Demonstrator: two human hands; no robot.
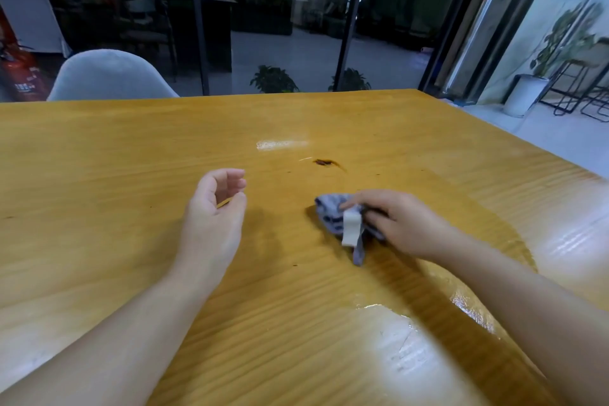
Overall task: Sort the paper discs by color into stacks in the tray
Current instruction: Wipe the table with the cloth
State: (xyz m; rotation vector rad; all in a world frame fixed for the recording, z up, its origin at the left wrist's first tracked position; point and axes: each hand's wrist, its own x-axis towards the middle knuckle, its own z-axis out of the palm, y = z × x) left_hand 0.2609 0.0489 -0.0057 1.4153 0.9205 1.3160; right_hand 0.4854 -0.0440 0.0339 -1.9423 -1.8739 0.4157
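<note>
No paper discs and no tray are in view. My right hand [395, 221] grips a crumpled grey-blue cloth [329, 212] with a white tag on the yellow wooden table [131, 158], right of centre. My left hand [214, 208] hovers just over the table left of centre, palm turned inward, fingers loosely curled and holding nothing. Both forearms reach in from the bottom edge.
A dark brown knot mark [324, 161] sits on the wood beyond the cloth. A grey chair [108, 76] stands behind the table's far left edge. The table's right edge runs diagonally, with floor, a white plant pot [524, 94] and black stands beyond.
</note>
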